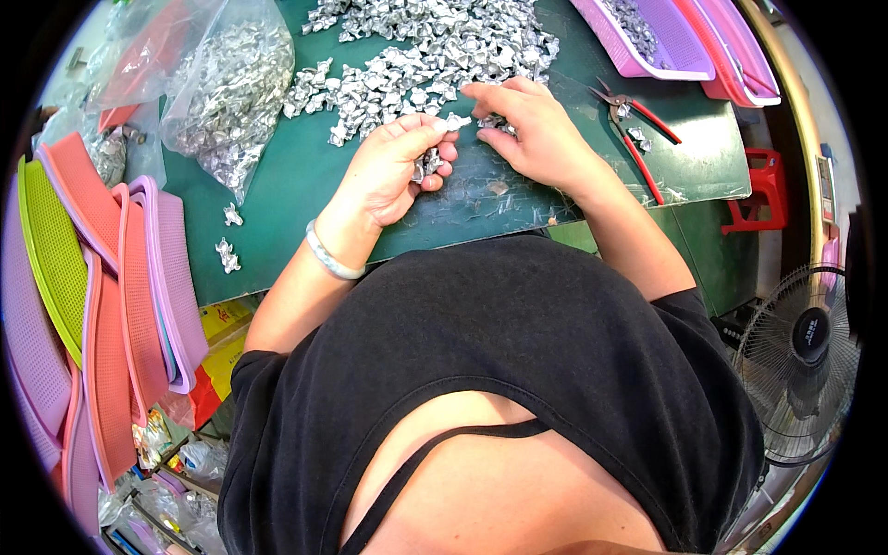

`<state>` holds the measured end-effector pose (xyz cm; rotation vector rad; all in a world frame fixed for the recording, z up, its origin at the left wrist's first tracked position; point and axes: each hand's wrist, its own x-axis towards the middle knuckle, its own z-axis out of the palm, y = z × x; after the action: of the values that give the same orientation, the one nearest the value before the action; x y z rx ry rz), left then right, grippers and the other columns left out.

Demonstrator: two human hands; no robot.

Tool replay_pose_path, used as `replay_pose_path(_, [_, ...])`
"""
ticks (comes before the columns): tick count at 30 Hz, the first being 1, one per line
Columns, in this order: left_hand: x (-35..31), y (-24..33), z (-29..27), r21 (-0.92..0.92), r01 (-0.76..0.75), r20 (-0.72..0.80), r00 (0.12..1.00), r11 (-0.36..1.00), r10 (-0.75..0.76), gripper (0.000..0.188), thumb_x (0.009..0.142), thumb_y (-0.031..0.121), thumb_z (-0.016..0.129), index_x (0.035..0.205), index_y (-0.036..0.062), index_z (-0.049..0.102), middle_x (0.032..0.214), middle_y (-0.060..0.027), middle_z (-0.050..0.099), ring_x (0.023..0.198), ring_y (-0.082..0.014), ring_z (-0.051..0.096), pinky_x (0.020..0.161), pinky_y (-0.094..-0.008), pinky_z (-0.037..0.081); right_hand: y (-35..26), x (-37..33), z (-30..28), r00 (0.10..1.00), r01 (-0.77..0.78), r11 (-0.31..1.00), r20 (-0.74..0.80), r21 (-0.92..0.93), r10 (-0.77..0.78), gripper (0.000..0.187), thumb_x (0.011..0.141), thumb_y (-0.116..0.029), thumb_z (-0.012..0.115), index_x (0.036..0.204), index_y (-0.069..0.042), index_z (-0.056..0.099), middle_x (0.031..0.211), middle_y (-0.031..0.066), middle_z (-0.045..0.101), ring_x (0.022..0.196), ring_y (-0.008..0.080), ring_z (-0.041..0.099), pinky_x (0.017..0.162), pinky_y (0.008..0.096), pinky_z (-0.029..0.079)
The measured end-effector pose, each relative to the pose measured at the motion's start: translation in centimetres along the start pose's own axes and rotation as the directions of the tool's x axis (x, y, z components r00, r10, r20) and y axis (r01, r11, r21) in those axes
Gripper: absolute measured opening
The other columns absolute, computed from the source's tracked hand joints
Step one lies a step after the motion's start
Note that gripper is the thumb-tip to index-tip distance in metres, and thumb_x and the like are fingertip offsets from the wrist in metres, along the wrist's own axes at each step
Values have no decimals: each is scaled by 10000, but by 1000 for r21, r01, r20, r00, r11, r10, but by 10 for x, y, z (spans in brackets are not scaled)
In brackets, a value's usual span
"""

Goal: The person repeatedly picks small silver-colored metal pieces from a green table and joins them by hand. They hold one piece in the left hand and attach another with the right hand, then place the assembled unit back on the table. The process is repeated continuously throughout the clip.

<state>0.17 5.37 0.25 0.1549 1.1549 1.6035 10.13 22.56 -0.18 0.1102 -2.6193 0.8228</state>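
Observation:
My left hand (pixel 384 176), with a pale bangle (pixel 330 252) at the wrist, is closed around several small silver metal castings (pixel 428 165). One more casting (pixel 456 122) sticks out between its thumb and forefinger, toward the other hand. My right hand (pixel 546 134) is just to the right, palm down, its thumb and fingers apart. A few castings (pixel 497 121) show between that thumb and the fingers; whether they are touched cannot be made out. Beyond both hands a large heap of the same castings (pixel 444 55) covers the green tabletop (pixel 462 217).
Red-handled cutting pliers (pixel 638 139) lie on the right, near purple and red baskets (pixel 671 69). A clear plastic bag of castings (pixel 231 102) stands at the left, with two loose castings (pixel 228 254) nearer me. Stacked colored baskets (pixel 120 305), a red stool (pixel 763 190) and a fan (pixel 805 361) flank the table.

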Motion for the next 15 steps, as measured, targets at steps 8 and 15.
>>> replay_pose_path(8, [1,1,-2,-95,42,72,997,995,-35,137,877,163,501,861,35,546,720,-33,534,600,-105,490,463,-181,386,1,-1,3,999,-1,995,35,-102,5,380,693,-51,611,1066,-85,547,828,69,589,862,252,521,784,366,385])
replay_pose_path(15, [2,-5,-1,42,-102,0,995,994,102,112,878,165,520,849,62,552,727,-26,544,608,-97,493,490,-180,389,0,-1,1,999,21,992,29,-126,-17,370,690,-37,594,1056,-70,546,847,89,584,867,258,521,786,366,388])
